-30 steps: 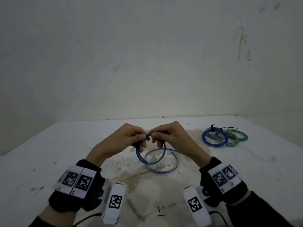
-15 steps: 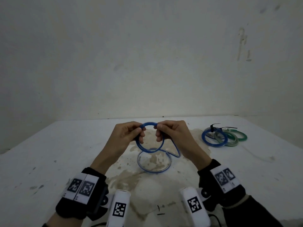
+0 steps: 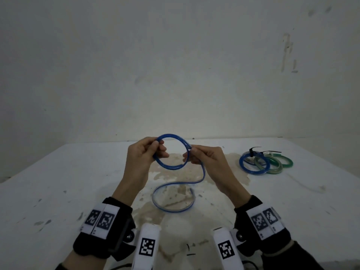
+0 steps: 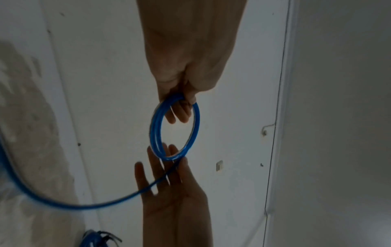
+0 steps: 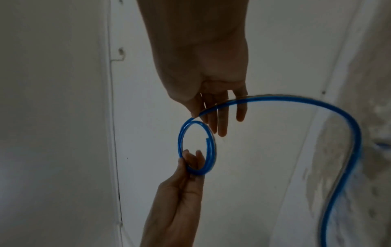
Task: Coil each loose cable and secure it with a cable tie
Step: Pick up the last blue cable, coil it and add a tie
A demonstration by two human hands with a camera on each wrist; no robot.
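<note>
A blue cable [image 3: 171,167] is wound into a small upright ring of about two turns, held above the table between both hands. My left hand [image 3: 159,151] pinches the ring's left side, and the left wrist view shows its fingers curled on the coil [image 4: 154,133]. My right hand [image 3: 190,154] pinches the right side between thumb and forefinger, its other fingers [image 5: 222,127] straight. From there the loose tail [image 3: 202,174] drops and lies in a wide loop [image 3: 173,210] on the table. The tail [image 5: 349,120] sweeps off to the right in the right wrist view.
The white table [image 3: 58,191] has a brown stain in the middle under the loop. At the back right lie three finished coils, blue [image 3: 253,171], pale [image 3: 274,171] and green [image 3: 288,162], with black cable ties [image 3: 261,151]. Small black bits [image 3: 190,250] lie near the front edge.
Both hands have risen and moved apart, and the ring between them has lifted and widened. The tail has stretched out, leaving one loop on the table.
</note>
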